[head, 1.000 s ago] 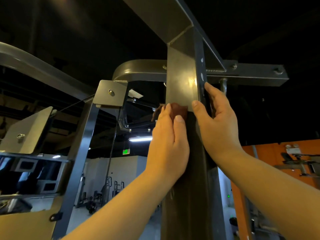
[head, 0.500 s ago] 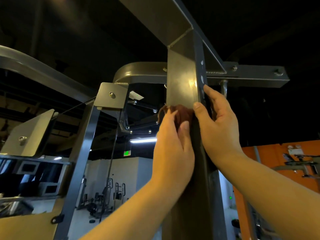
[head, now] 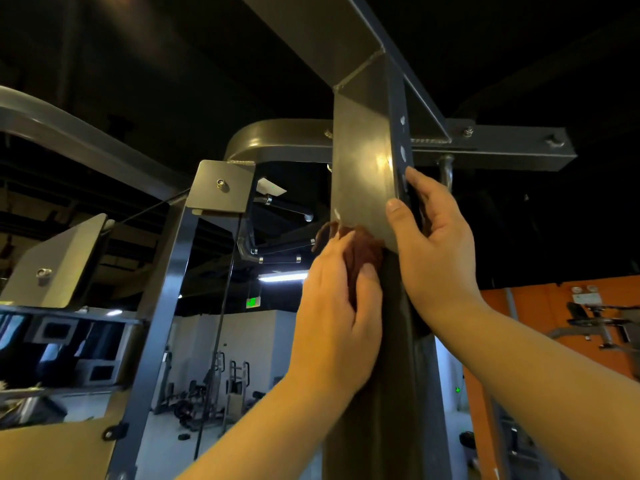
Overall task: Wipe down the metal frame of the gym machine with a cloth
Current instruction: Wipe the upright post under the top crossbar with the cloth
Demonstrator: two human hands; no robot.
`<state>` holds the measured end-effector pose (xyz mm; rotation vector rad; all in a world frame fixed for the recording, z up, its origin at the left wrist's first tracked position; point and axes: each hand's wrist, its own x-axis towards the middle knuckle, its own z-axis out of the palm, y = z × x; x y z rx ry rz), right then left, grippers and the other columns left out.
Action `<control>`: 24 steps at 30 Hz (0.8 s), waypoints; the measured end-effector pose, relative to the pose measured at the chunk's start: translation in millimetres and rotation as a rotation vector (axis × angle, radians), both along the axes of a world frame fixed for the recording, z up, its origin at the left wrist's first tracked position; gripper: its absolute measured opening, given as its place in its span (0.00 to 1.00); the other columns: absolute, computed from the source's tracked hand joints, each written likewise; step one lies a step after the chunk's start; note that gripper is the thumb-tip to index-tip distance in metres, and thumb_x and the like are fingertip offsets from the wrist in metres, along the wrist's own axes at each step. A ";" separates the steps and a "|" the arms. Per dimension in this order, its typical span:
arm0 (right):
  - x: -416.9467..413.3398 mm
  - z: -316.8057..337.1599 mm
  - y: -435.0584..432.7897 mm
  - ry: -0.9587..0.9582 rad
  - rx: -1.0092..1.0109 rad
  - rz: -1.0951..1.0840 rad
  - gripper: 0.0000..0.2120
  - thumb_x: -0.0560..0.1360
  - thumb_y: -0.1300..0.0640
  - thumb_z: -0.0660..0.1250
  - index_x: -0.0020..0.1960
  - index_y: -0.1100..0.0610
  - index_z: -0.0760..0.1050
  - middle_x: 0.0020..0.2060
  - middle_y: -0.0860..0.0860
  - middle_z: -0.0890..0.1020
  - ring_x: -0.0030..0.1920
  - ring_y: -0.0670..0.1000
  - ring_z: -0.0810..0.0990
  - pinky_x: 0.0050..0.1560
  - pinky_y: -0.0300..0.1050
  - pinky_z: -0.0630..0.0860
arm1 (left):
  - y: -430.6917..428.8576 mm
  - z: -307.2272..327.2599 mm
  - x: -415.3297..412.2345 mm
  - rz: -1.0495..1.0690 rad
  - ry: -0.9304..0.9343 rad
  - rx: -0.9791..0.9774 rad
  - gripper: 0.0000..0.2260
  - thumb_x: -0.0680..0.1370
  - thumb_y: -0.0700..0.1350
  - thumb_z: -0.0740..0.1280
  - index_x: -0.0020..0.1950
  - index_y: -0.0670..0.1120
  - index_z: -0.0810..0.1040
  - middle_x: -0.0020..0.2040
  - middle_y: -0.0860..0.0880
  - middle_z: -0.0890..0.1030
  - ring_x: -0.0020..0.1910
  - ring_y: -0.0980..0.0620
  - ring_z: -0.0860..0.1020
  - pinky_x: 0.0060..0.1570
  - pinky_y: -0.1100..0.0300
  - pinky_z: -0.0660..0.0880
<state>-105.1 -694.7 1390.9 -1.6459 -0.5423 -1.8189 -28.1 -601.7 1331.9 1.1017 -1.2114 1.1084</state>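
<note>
A tall grey steel upright [head: 362, 161] of the gym machine frame fills the middle of the head view, welded to overhead beams. My left hand [head: 337, 313] presses a dark reddish-brown cloth [head: 360, 252] flat against the front face of the upright; only the cloth's top edge shows above my fingers. My right hand [head: 433, 251] grips the upright's right edge, thumb on the front face and fingers around the side with the drilled holes.
A crossbar [head: 502, 148] with bolts runs right from the upright. A curved tube [head: 273, 140], a square bracket plate [head: 221, 187] and a thin cable [head: 221, 306] stand to the left. Other gym machines and an orange wall [head: 540, 306] lie beyond.
My left hand with the cloth has slid slightly down the upright and the cloth has bunched up more above my fingers. My right hand has kept its grip.
</note>
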 end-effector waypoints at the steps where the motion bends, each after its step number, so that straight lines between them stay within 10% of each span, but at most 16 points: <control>1: 0.3 -0.2 -0.3 0.000 -0.002 -0.001 0.24 0.83 0.52 0.64 0.78 0.47 0.66 0.72 0.41 0.73 0.71 0.38 0.70 0.64 0.26 0.71 | 1.7 5.8 -0.8 -0.036 0.011 0.005 0.15 0.86 0.50 0.58 0.72 0.53 0.73 0.63 0.57 0.79 0.65 0.58 0.77 0.66 0.56 0.75; 5: 1.6 1.3 -0.7 -0.018 -0.008 -0.025 0.24 0.83 0.52 0.64 0.78 0.47 0.66 0.71 0.41 0.74 0.71 0.38 0.71 0.69 0.33 0.70 | 8.2 42.9 -8.3 -0.148 0.130 0.030 0.08 0.87 0.47 0.60 0.60 0.57 0.76 0.50 0.57 0.81 0.50 0.63 0.79 0.47 0.72 0.73; 14: 2.3 1.6 -1.3 -0.032 -0.006 -0.016 0.23 0.83 0.53 0.65 0.77 0.48 0.66 0.71 0.41 0.74 0.71 0.39 0.71 0.71 0.37 0.70 | 3.7 17.8 -3.0 -0.056 0.081 0.001 0.14 0.87 0.48 0.59 0.72 0.54 0.73 0.60 0.58 0.79 0.60 0.61 0.77 0.64 0.54 0.76; 18: 1.4 2.2 -1.4 -0.029 -0.009 -0.025 0.24 0.83 0.53 0.65 0.78 0.49 0.66 0.71 0.42 0.74 0.71 0.39 0.71 0.70 0.33 0.69 | 1.8 38.1 -5.1 -0.218 0.243 0.021 0.26 0.87 0.51 0.59 0.82 0.60 0.50 0.65 0.57 0.75 0.59 0.61 0.77 0.58 0.61 0.76; 24: 3.4 1.3 -1.2 -0.042 -0.005 0.006 0.24 0.83 0.52 0.65 0.78 0.49 0.66 0.70 0.40 0.74 0.71 0.38 0.71 0.68 0.33 0.71 | -2.9 -26.5 -8.2 -0.239 0.095 0.064 0.20 0.85 0.58 0.55 0.77 0.60 0.67 0.68 0.56 0.76 0.67 0.54 0.76 0.66 0.44 0.76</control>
